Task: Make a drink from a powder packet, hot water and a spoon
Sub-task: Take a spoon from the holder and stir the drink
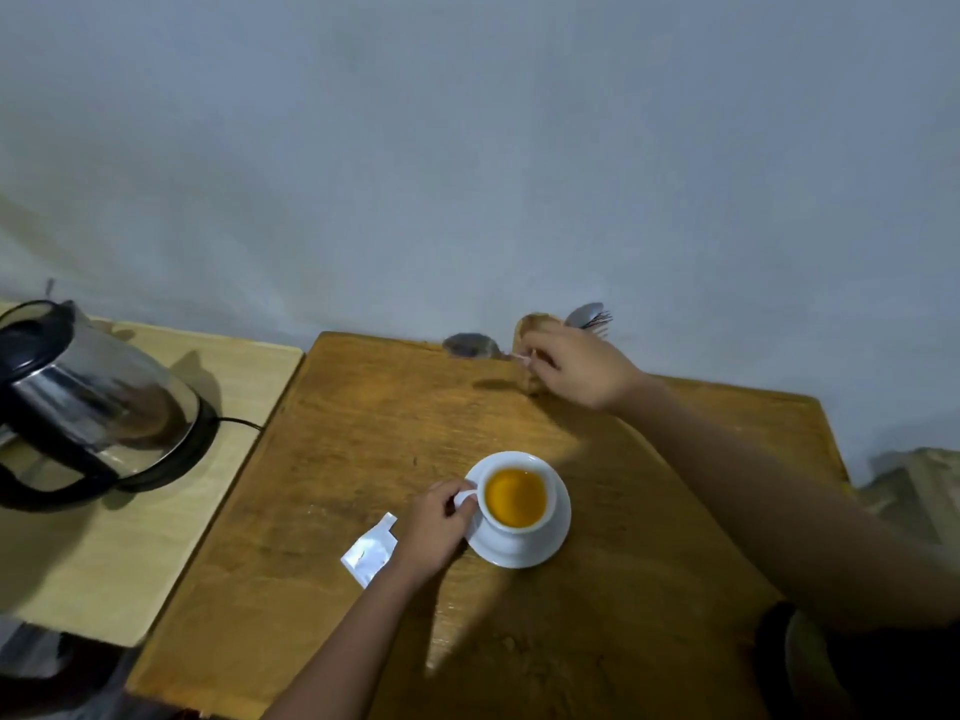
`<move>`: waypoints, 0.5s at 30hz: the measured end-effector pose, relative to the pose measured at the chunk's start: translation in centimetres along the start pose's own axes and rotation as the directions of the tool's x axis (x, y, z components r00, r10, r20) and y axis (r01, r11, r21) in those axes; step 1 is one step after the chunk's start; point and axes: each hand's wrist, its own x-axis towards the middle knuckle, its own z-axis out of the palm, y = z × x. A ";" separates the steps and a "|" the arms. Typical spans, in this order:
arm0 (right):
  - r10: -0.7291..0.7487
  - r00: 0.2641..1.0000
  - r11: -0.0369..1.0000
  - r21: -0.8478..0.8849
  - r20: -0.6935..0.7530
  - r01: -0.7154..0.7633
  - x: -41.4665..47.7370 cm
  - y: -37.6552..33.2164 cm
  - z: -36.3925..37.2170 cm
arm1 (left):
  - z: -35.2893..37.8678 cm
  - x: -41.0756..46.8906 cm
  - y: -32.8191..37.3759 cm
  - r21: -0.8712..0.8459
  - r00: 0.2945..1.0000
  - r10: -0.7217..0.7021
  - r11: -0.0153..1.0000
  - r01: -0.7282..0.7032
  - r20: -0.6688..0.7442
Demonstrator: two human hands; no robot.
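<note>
A white cup point(519, 524) of orange drink stands on a white saucer point(550, 550) in the middle of the wooden table point(363, 433). My left hand point(434, 527) pinches the cup's handle. A torn silver powder packet point(370, 550) lies flat just left of that hand. At the table's far edge my right hand point(576, 366) grips the handle of a metal spoon point(470, 346), whose bowl sticks out to the left, blurred. That hand is in front of a wooden utensil holder point(532, 324) and hides most of it.
Another spoon and a fork point(589, 315) stick up from the holder behind my right hand. A steel electric kettle point(88, 402) sits on its black base with a cord, on a paler side table point(156, 537) to the left. A grey wall runs behind both tables.
</note>
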 end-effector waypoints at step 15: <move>0.546 0.810 0.820 0.064 0.214 -0.569 -7.9 -4.3 4.1 | -0.3 -0.2 0.2 0.024 0.999 -0.001 1.000 -0.001 0.054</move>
